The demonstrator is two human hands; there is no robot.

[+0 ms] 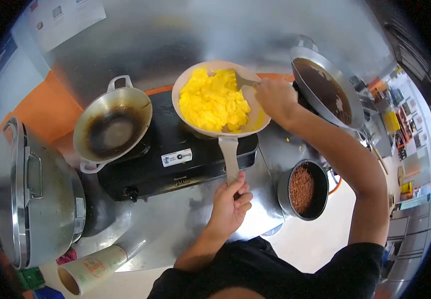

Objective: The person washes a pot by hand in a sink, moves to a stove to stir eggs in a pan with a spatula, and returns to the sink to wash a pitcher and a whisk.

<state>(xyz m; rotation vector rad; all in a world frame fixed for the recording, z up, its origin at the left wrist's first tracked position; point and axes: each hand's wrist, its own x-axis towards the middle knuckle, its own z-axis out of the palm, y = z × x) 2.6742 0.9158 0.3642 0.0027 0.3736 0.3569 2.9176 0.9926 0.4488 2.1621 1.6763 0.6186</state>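
Note:
A light-coloured frying pan (pixel 179 92) sits on the right burner, filled with bright yellow scrambled egg (pixel 213 102). My left hand (pixel 230 207) is wrapped round the end of the pan's handle (pixel 229 154). Over the pan's right rim, my right hand (pixel 278 101) is closed, slightly blurred, on a spatula (pixel 246 79) whose flat end reaches into the egg. Most of the spatula's handle is hidden inside my fist. Below my right forearm are small yellow bits on the metal counter.
A black two-burner gas stove (pixel 175 177) carries a scorched wok (pixel 113 127) on its left. At the left stands a large lidded metal pot (pixel 53 194). A wide pan of dark liquid (pixel 322 89) is behind my right arm. Nearer is a pot of reddish-brown grains (pixel 301 189).

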